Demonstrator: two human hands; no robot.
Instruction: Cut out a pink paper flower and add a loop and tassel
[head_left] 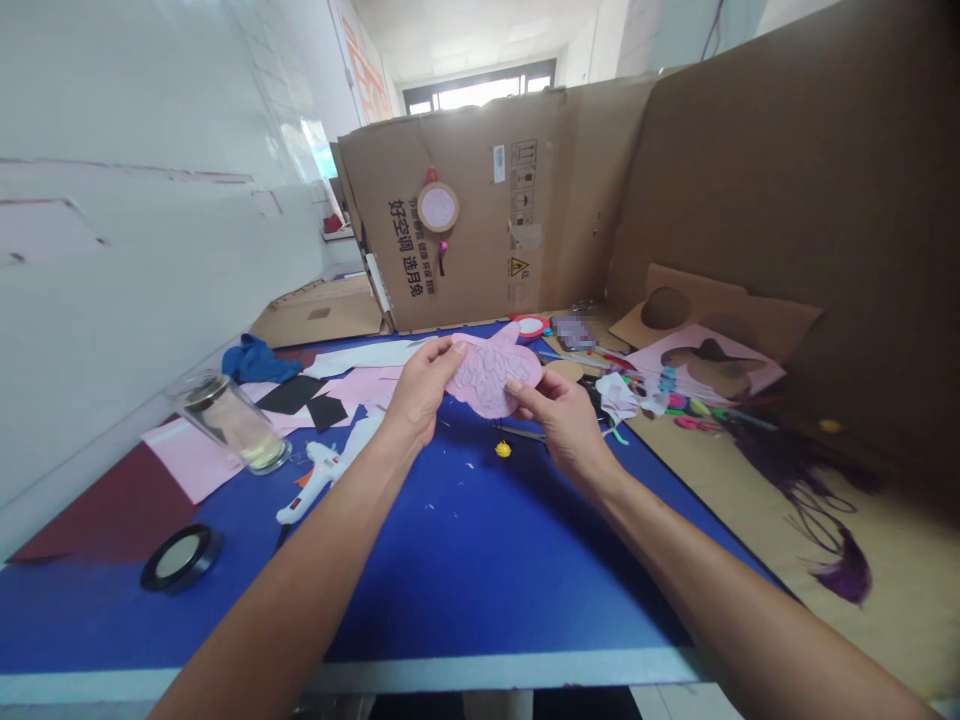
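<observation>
Both my hands hold up a pink cut-out shape (493, 372) with wavy lines drawn on it, above the blue table (465, 560). My left hand (420, 390) pinches its left edge, thumb on top. My right hand (562, 415) grips its lower right edge with fingers closed on it. Below the shape a small yellow bead (502, 449) lies on the table.
A white glue gun (319, 478), a tilted glass jar (229, 420) and a black tape roll (180, 558) lie at left. Pink and black paper scraps (330, 395) sit behind. Cardboard walls (480, 210) enclose the back and right. Purple threads (817, 500) and craft bits lie at right.
</observation>
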